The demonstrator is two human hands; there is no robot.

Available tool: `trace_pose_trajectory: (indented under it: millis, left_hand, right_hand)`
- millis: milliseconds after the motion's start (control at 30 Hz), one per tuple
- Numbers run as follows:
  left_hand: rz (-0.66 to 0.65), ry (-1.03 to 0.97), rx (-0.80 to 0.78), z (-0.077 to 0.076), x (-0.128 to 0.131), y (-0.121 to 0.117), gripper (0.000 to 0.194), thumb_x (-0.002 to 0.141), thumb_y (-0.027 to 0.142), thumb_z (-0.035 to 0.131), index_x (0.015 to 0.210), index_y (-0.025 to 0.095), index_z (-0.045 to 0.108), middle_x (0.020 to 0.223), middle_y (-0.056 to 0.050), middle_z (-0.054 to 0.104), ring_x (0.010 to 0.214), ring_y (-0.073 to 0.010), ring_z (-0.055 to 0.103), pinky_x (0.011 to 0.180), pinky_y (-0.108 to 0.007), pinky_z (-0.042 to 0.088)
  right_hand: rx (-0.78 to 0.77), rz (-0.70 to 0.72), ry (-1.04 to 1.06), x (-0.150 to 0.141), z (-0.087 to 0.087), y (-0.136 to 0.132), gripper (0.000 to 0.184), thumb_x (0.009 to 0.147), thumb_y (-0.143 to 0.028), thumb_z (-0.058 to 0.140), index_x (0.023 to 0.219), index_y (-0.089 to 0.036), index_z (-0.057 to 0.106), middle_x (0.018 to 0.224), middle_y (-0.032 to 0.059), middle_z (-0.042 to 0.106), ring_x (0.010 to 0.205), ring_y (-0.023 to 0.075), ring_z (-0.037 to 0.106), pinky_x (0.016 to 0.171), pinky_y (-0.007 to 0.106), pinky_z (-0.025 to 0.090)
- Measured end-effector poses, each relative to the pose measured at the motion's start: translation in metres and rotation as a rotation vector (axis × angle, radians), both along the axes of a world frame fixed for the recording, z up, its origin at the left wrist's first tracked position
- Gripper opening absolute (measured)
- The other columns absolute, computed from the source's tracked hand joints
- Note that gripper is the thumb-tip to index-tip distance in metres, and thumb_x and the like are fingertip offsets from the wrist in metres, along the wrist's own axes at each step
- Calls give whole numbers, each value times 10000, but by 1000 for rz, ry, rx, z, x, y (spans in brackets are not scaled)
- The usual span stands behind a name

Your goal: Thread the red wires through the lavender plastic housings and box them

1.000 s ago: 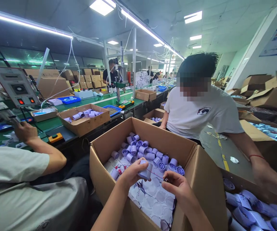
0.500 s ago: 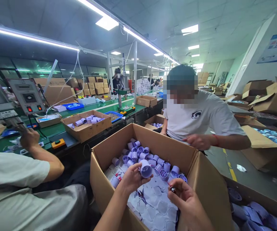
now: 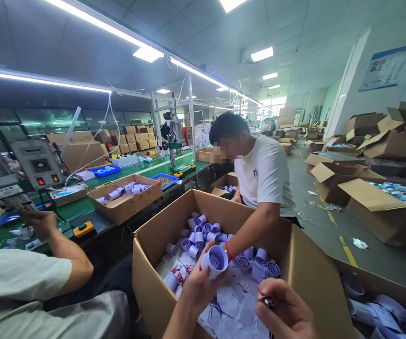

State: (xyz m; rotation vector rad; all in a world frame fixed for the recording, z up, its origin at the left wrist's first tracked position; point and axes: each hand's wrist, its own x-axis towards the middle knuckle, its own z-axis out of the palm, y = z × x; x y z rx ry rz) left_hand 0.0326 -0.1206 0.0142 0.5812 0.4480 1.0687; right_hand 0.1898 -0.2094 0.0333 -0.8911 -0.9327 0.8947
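My left hand is closed around a pale lavender plastic cup-shaped housing, its open end tilted up toward me. To the right, my right hand pinches a small motor, a shiny dark metal piece with a thin red wire. Both hands are over a large cardboard box. Inside it, several similar housings are heaped at the back, and white sheeting with round outlines lies under my hands. Small red parts with wires lie at the box's left side.
A co-worker in a white shirt reaches an arm into the box, close by my left hand. At left, another person's arm is at a machine. A shallow carton of housings stands on the green bench; open cartons line the right.
The co-worker has leaned in and put an arm into the box. My left hand has raised the housing slightly nearer to me; my right hand has shifted a little right and down in view.
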Motion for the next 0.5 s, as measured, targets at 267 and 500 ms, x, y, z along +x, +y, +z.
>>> trace_pose_trajectory:
  millis: [267,500]
  left_hand:
    - [-89,231,392,-28,23,-30,745,367,319,953,995,248,561,946,-9,610,798,-159,560,680,-234,432]
    - [300,860,985,10,6,-32,481,658,279,803,1084,256,581,1029,-61,620,967,-251,509,867,-360,402]
  right_hand:
    - [37,52,261,-5,0,3,250,665,-418,838,777,-276,665,739,-6,580,607,133,530,578,247,478]
    - [108,135,157,2,7,-14,201,681,-409,818,729,-292,662,672,-2,545,594,144,497,526,235,423]
